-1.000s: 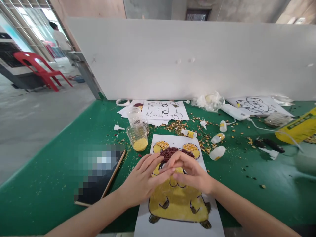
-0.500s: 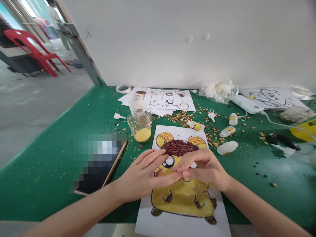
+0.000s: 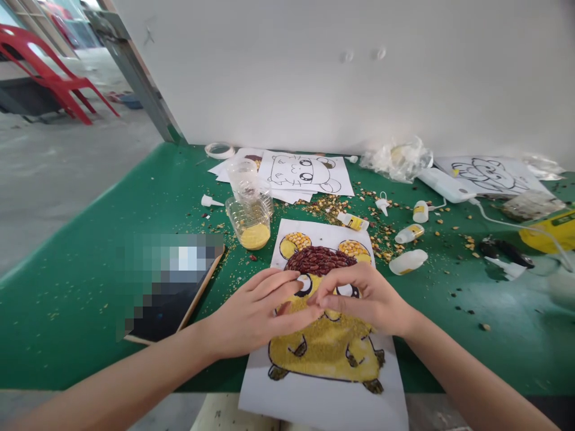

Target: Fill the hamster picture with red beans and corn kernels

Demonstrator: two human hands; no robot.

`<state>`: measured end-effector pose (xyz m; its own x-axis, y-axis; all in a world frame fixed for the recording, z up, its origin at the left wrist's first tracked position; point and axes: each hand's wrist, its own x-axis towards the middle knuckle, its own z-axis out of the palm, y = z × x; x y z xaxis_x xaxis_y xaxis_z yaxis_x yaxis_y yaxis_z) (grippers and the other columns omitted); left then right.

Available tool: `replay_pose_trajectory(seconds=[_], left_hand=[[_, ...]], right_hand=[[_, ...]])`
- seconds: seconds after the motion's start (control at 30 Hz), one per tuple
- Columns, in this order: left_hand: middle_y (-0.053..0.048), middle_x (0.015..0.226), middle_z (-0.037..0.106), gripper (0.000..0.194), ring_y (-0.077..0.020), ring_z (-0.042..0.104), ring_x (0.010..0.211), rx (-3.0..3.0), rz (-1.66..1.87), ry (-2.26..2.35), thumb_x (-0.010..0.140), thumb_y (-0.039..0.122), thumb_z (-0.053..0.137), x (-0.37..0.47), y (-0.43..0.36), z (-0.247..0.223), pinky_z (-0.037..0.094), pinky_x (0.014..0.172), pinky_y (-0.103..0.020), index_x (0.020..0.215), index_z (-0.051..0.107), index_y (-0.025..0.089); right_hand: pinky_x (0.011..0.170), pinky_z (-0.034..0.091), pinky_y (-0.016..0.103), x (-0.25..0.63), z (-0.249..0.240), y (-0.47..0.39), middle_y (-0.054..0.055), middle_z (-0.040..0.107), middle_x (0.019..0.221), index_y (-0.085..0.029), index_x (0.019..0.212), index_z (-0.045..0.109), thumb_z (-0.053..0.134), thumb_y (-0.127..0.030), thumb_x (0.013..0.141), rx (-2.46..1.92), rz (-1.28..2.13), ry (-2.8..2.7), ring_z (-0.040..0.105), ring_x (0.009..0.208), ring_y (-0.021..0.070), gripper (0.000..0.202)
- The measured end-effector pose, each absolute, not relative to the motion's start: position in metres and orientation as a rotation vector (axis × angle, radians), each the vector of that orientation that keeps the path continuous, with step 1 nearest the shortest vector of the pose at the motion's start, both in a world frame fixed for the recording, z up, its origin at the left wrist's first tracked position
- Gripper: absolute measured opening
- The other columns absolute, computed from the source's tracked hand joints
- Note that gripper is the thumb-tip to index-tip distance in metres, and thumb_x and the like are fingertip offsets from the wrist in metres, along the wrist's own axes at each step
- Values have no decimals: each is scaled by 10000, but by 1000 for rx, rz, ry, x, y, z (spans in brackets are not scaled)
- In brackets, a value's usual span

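Green tabletop [image 3: 90, 299], smooth, strewn with seeds beyond the fingers. Directly under the fingers, animal picture [image 3: 326, 359] on white paper, apparently mostly filled: rounded body in fine, sandy yellow grain; cap in glossy, oval red beans [image 3: 321, 259]; ears partly in plump corn kernels [image 3: 354, 247]; feet in dark, rough matter. Possibly left: white eye areas, partly hidden by the fingers. Beyond the fingers, outline drawings [image 3: 285, 170], flat, largely unfilled. Left hand [image 3: 256, 308]: fingers extended, slightly apart, over the face. Right hand [image 3: 375, 299]: thumb and forefinger bent, nearly together, close by the left fingertips; cannot tell of anything pinched. Beyond the left fingers, clear, ribbed cup [image 3: 237, 209], low yellow fill. Beyond the right fingers, rounded white bottles [image 3: 408, 262], some on their sides. Smallest, beyond the fingers: loose seeds [image 3: 327, 206], mixed in colour.
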<state>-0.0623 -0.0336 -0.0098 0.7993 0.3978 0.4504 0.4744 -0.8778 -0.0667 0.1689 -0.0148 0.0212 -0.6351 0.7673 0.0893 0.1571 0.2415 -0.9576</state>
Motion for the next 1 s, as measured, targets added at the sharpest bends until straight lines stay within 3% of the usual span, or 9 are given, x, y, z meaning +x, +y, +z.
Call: replay_pose_trajectory(seconds=[0.33,0.57,0.8,1.0], left_hand=[[-58,1099,564,437,-215,445,1160,-2793,-744,-703,883,116,485,-64,-35,-11,387,982,-366,1287,478,283],[-70,1113,551,450,-220,461,1149,-2748,-771,-701,829,75,540,-62,-34,-12,412,970,-377,1233,506,271],[-46,1112,544,527,-210,441,1200,-2669,-723,-655,798,69,563,-63,-35,-16,427,985,-374,1245,476,335],[-46,1189,502,615,-206,436,1220,-2640,-699,-657,765,98,627,-61,-36,-18,441,982,-373,1270,425,385]], right_hand=[[698,491,230,171,21,-14,35,714,856,-179,854,682,595,-191,846,-775,1351,-1850,643,766,120,88],[643,483,224,169,20,-15,29,698,756,-170,831,690,645,-185,803,-771,1332,-1936,624,683,114,55],[626,441,206,166,14,-18,-2,595,738,-157,779,620,632,-201,806,-818,1666,-1792,545,669,84,54],[582,433,182,165,12,-18,-10,592,709,-143,768,605,655,-223,789,-773,1959,-1570,538,618,64,96]])
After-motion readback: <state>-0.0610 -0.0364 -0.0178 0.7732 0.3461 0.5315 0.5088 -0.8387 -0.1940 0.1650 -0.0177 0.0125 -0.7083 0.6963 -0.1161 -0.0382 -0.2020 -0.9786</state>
